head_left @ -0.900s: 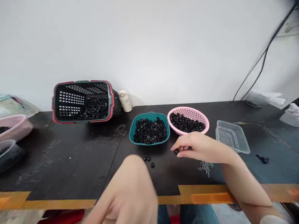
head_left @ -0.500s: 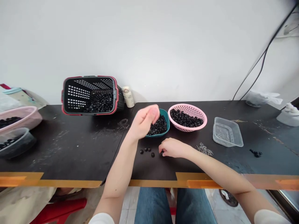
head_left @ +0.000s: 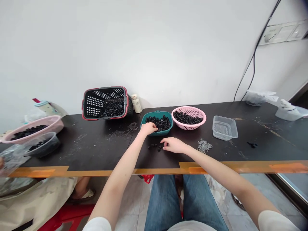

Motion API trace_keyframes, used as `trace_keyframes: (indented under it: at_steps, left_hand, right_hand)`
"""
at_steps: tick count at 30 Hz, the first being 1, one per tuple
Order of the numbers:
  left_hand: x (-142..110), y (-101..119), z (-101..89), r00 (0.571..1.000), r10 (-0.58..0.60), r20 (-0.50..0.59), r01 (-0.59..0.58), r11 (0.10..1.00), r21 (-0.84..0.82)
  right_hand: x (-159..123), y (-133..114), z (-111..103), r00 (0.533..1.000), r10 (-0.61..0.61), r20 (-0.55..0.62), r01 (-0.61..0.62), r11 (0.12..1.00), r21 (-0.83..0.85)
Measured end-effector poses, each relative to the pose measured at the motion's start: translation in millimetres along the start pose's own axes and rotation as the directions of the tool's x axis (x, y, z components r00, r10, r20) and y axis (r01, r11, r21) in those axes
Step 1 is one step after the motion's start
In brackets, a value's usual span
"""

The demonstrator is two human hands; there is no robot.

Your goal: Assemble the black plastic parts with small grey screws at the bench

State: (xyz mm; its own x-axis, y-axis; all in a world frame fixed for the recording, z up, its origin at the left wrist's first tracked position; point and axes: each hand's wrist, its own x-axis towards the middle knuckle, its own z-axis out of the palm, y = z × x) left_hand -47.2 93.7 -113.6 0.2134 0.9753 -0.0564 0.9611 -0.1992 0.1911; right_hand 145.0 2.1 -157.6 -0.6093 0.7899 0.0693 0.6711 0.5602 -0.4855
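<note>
The left hand point(head_left: 148, 129) curls over the near rim of a teal plastic bowl point(head_left: 163, 132), its fingertips point(head_left: 155, 130) down against the heap of small round black plastic pieces point(head_left: 160, 123) that fills the bowl. Whether those fingers are closed on any piece is hidden. The right hand point(head_left: 174, 145) sits low over the black tabletop point(head_left: 101, 150), fingers loosely curled and nothing visible between them, its fingertips point(head_left: 164, 144) just beside a small cluster of loose black pieces point(head_left: 155, 147) lying on the table in front of the bowl. The two hands are apart but near each other.

A pink perforated plastic basket point(head_left: 189, 125), also holding black pieces, stands just right of the teal bowl. Further right are a clear plastic tray point(head_left: 225, 131) and a small pile of grey metal pins point(head_left: 204, 145). To the left, a black-and-red plastic crate point(head_left: 104, 88) lies tipped on its side by the wall, with black pieces inside.
</note>
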Motion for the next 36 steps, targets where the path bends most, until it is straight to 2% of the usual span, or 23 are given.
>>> trace_keyframes:
  at_steps: [3, 5, 10, 14, 18, 20, 23, 24, 25, 27, 29, 32, 34, 36]
  left_hand:
    - [10.2, 8.5, -6.4, 0.995, -0.063, 0.081, 0.059, 0.997, 0.049]
    - [17.2, 14.3, -11.0, 0.987, -0.093, 0.131, 0.085, 0.994, 0.071]
    - [21.6, 26.0, -13.7, 0.981, -0.127, 0.145, 0.113, 0.989, 0.098]
    - [16.7, 27.3, -10.1, 0.989, -0.099, 0.107, 0.093, 0.994, 0.062]
    - [10.4, 31.8, -13.1, 0.999, -0.032, -0.022, 0.031, 0.998, -0.05]
    - [5.0, 42.1, -16.4, 0.993, 0.04, -0.107, -0.055, 0.99, -0.131]
    - [-6.7, 68.1, -21.0, 0.962, 0.193, -0.195, -0.24, 0.937, -0.255]
    - [-11.1, 78.1, -22.6, 0.943, 0.255, -0.215, -0.315, 0.893, -0.323]
    - [-15.5, 88.0, -24.5, 0.911, 0.332, -0.245, -0.411, 0.775, -0.48]
    - [-23.5, 105.8, -29.0, 0.872, 0.41, -0.267, -0.461, 0.509, -0.726]
    - [-29.7, 120.1, -34.3, 0.867, 0.422, -0.265, -0.404, 0.283, -0.87]
    - [-35.9, 134.8, -42.4, 0.867, 0.44, -0.233, -0.28, 0.045, -0.959]
    - [-39.2, 140.6, -47.1, 0.852, 0.474, -0.22, -0.198, -0.097, -0.975]
    - [-42.3, 143.2, -51.3, 0.834, 0.511, -0.209, -0.111, -0.216, -0.97]
  right_hand:
    - [-23.9, 21.5, -15.3, 0.982, 0.118, -0.145, -0.106, 0.99, 0.089]
    - [-43.4, 43.3, -28.9, 0.941, 0.233, -0.245, -0.207, 0.97, 0.128]
    - [-92.3, 94.7, -54.2, 0.856, 0.383, -0.348, -0.363, 0.924, 0.122]
    - [-112.7, 115.2, -54.9, 0.842, 0.417, -0.343, -0.415, 0.906, 0.083]
    - [-113.7, 122.8, -49.8, 0.86, 0.416, -0.297, -0.426, 0.904, 0.033]
    - [-109.4, 124.0, -48.2, 0.872, 0.414, -0.262, -0.425, 0.905, 0.016]
    - [-100.1, 123.4, -48.0, 0.882, 0.425, -0.203, -0.435, 0.9, -0.005]
    - [-97.1, 122.6, -48.8, 0.885, 0.43, -0.18, -0.439, 0.898, -0.012]
    - [-94.4, 121.6, -50.0, 0.887, 0.434, -0.156, -0.441, 0.897, -0.016]
    - [-91.1, 118.7, -54.0, 0.894, 0.432, -0.118, -0.437, 0.899, -0.017]
    - [-90.6, 114.3, -60.3, 0.901, 0.422, -0.098, -0.424, 0.906, 0.001]
    - [-92.8, 102.4, -75.2, 0.909, 0.409, -0.076, -0.405, 0.912, 0.064]
    - [-92.9, 88.5, -89.9, 0.921, 0.38, -0.083, -0.359, 0.913, 0.196]
    - [-89.9, 68.8, -108.5, 0.938, 0.309, -0.159, -0.205, 0.862, 0.464]
